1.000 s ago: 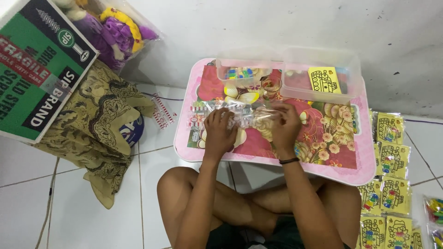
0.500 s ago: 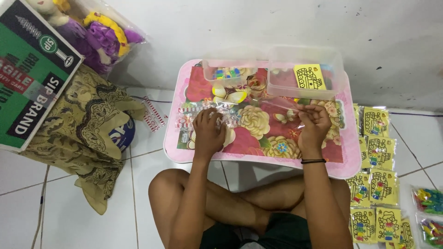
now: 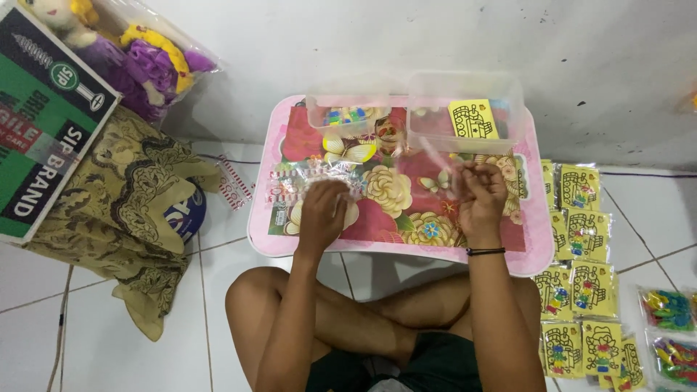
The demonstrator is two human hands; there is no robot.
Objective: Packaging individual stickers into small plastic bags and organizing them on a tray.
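Note:
I sit cross-legged at a low pink table (image 3: 530, 254) with a flowered top. My left hand (image 3: 323, 212) rests with curled fingers on a pile of clear plastic bags (image 3: 290, 185) at the table's left side. My right hand (image 3: 479, 192) is over the right side of the table and pinches a single clear bag (image 3: 435, 156), blurred, which slants up toward the tubs. At the back stand two clear plastic tubs: the left tub (image 3: 347, 116) holds small coloured pieces, and the right tub (image 3: 465, 109) holds a yellow picture card (image 3: 472, 120).
Several yellow packed cards (image 3: 581, 239) lie in rows on the tiled floor to the right, with packets of coloured bits (image 3: 668, 312) beyond. At left are a green and black cardboard box (image 3: 43, 123), a patterned cloth (image 3: 123, 210) and bagged dolls (image 3: 145, 51). A white wall stands behind.
My right hand has left the pile and moved right, taking one clear bag with it. My left hand has stayed on the pile.

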